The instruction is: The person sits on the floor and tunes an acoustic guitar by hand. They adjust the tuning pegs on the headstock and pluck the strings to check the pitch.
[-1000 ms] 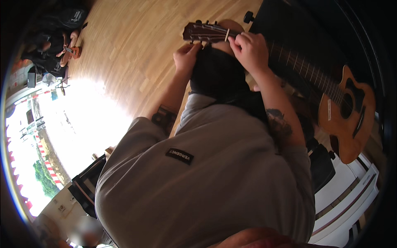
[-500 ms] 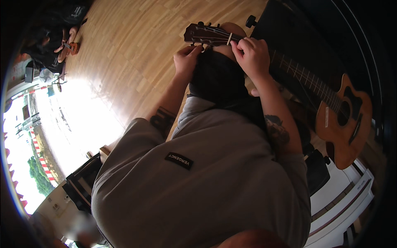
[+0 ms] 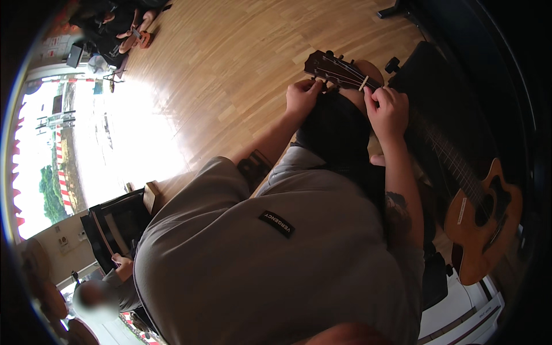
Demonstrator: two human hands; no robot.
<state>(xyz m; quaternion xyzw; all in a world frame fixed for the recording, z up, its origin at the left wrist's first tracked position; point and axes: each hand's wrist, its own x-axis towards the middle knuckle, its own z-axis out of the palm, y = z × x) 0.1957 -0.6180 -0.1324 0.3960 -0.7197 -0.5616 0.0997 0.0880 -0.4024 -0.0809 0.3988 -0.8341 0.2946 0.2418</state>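
Note:
A dark brown headstock point(image 3: 330, 68) of a small stringed instrument, with strings, tuning pegs and a pale nut point(image 3: 364, 83), lies over my lap. At its near edge, my left hand point(image 3: 303, 96) is closed, thumb and fingers pinching a tuning peg. Just past the nut, my right hand point(image 3: 388, 109) is closed with thumb and curled forefinger on the strings; exactly which string it pinches is too small to tell. The rest of the instrument's neck and body is hidden by my right hand and arm.
An acoustic guitar point(image 3: 480, 230) leans at the right beside a black padded case or panel point(image 3: 445, 86). Far left, a person point(image 3: 118, 34) holds a small orange-brown ukulele point(image 3: 145, 39). Another person point(image 3: 123, 276) is at lower left, near a black chair point(image 3: 118, 224). Wooden floor point(image 3: 230, 63) stretches ahead.
My view has shifted, so the headstock and both hands appear farther right and lower. Both hands keep their hold at the peg and strings. The person at lower left shows more.

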